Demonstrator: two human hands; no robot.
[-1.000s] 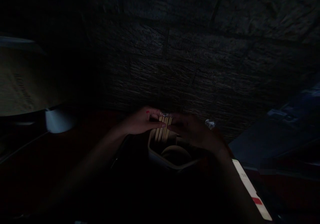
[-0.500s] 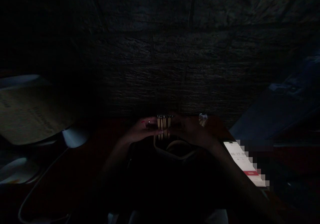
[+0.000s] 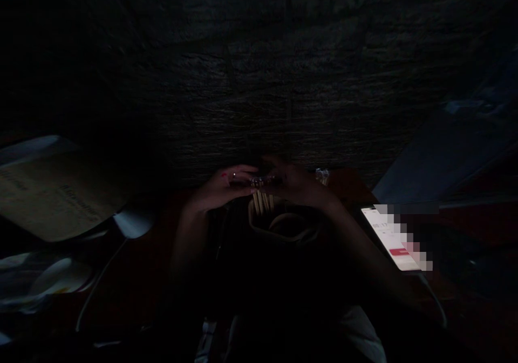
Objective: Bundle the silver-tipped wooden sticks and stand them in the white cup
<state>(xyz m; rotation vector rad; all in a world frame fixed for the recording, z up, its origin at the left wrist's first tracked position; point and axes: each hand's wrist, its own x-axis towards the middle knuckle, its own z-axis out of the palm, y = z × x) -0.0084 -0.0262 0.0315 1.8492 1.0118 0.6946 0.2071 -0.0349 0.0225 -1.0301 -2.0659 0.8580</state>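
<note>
A small row of thin pale sticks with shiny tops [image 3: 263, 201] stands roughly upright between my hands, in very dim light. My left hand [image 3: 222, 189] comes from the left, its thumb against the sticks and its other fingers stretched over them near the top. From the other side my right hand [image 3: 301, 185] meets the sticks, its fingertips partly lost in shadow. A red mark and a bright ring-like glint show on the left hand. Just below is a dark shape with a pale curved edge [image 3: 251, 223]; I cannot make out what it is.
Another bunch of sticks with shiny silvery ends [image 3: 322, 176] lies beyond my right hand. A lit phone [image 3: 390, 239] with a cable is on the right. At left are a brown printed package [image 3: 60, 196] and a pale round object [image 3: 60, 275]. A rough block wall [image 3: 251, 82] rises behind.
My view has shifted a little, so most things sit higher. The fingers of my left hand have spread and lifted over the tops of the sticks, which both hands still hold.
</note>
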